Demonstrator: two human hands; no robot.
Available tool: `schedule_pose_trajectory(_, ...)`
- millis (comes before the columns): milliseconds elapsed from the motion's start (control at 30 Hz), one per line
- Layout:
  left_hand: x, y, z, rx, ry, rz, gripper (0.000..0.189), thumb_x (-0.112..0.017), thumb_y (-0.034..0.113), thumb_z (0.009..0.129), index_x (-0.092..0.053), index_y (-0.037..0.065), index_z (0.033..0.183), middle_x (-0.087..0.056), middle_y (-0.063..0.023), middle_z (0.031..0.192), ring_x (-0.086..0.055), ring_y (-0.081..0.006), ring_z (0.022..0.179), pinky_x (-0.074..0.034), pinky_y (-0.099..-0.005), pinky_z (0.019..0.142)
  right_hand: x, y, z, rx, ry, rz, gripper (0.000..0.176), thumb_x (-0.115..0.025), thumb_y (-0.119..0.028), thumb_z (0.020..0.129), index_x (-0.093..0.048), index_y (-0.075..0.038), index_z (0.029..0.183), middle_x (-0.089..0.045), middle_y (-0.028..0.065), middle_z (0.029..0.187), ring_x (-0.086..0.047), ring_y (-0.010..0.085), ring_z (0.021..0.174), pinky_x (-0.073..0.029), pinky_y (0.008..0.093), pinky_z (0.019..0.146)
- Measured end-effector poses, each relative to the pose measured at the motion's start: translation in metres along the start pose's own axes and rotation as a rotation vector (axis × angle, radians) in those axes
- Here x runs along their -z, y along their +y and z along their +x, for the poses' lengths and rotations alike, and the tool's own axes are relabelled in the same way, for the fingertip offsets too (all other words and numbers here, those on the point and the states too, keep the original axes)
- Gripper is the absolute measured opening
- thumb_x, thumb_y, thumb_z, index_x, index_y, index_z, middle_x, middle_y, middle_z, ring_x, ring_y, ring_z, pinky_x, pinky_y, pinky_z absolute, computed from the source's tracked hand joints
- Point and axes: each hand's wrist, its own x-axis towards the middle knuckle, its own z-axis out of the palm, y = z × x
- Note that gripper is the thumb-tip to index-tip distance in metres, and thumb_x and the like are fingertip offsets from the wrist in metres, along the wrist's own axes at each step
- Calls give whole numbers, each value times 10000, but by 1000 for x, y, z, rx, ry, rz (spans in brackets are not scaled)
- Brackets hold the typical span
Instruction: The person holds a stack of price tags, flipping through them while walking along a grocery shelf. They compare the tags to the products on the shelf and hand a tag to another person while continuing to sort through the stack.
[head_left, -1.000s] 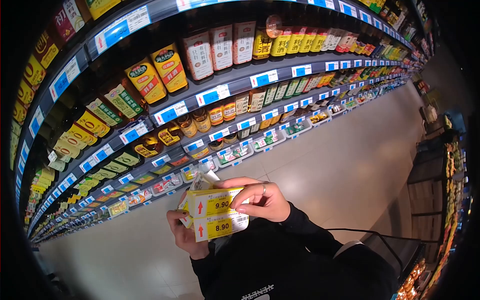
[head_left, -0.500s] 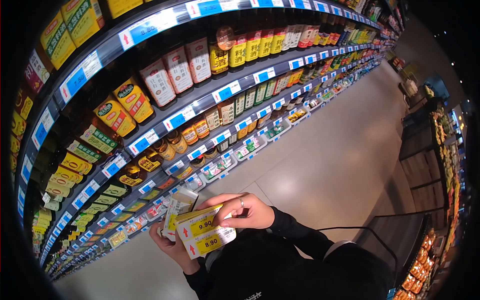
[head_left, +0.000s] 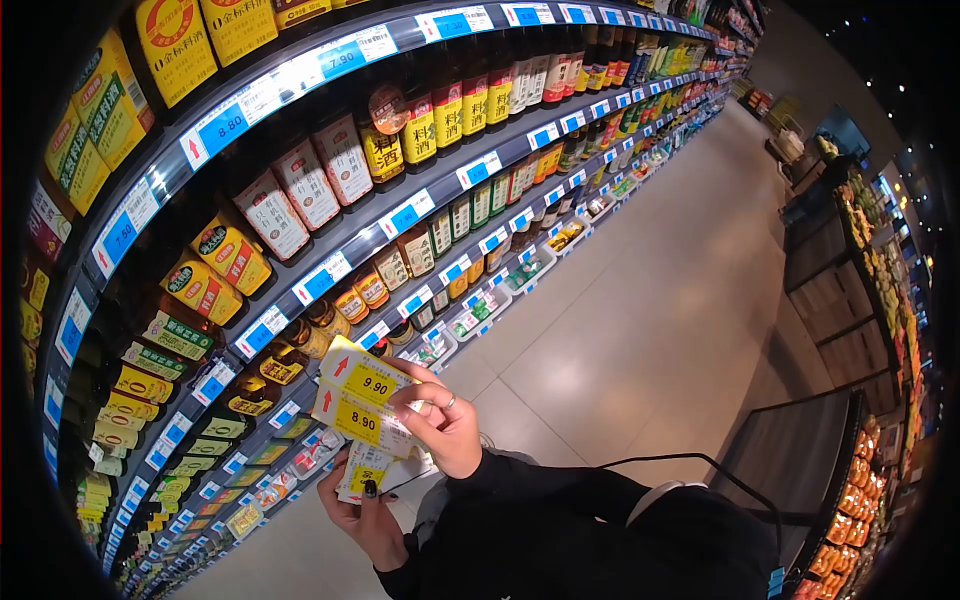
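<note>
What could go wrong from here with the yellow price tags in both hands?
1. The right hand pinches the two yellow paper price tags at one edge only, so they could slip and drop to the grey tiled floor.
2. The left hand grips the small stack of yellow paper tags from below, and a tag might slide out.

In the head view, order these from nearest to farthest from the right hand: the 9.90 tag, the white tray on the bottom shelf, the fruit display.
1. 9.90 tag, held by the right hand.
2. white tray, bottom shelf, on the left.
3. fruit display, across the aisle, far right.
</note>
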Motion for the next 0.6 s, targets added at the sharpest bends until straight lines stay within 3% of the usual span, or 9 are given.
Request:
schedule_pose_trajectory(33, 0, -4, 1, -33, 29, -40, 409, -583, 12, 744, -449, 48, 1128, -479, -84, 1179, -514, -155, 992, -445, -213, 713, -2, -1, 1, 4, 1, -2, 158, -471, 50, 862, -542, 9, 998, -333, 141, 1363, -427, 185, 1172, -419, 304, 899)
schedule_pose_trajectory(100, -2, -6, 1, -65, 59, -78, 422, -584, 13, 744, -444, 55, 1139, -480, -72, 1178, -518, -146, 976, -443, -204, 690, -8, -3, 3, -55, 195, 171, 115, -504, 52, 840, -555, 15, 936, -353, 178, 1351, -401, 211, 1188, -360, 332, 940)
schedule_pose_trajectory(233, 1, -7, 1, -7, 76, -182, 429, -571, 9, 755, -440, 67, 1160, -490, -53, 1145, -523, -110, 935, -430, -167, 592, -7, -5, 11, -48, 190, 171, 121, -499, 61, 832, -549, 12, 931, -338, 173, 1359, -396, 199, 1188, -362, 329, 933)
schedule_pose_trajectory(300, 1, -6, 1, 22, 55, -189, 430, -565, 8, 760, -438, 70, 1165, -492, -53, 1134, -524, -101, 925, -427, -157, 567, -3, -9, 11, -79, 49, 155, 170, -468, 68, 844, -540, 3, 985, -333, 122, 1361, -376, 184, 1206, -395, 313, 924)
schedule_pose_trajectory(467, 5, -8, -2, 106, 42, -243, 445, -557, 39, 778, -415, 78, 1199, -490, -58, 1123, -517, -85, 906, -421, -139, 510, -3, -20, 11, 10, -41, 34, 172, -461, 74, 829, -551, 3, 958, -341, 131, 1353, -358, 192, 1222, -370, 326, 944)
schedule_pose_trajectory(600, 10, -8, -3, 129, 42, -285, 465, -553, 47, 784, -401, 92, 1221, -472, -73, 1148, -519, -96, 902, -467, -159, 618, -8, -19, 8, -55, 37, 89, 97, -500, 39, 791, -531, 20, 881, -357, 213, 1323, -344, 256, 1231, -306, 349, 965)
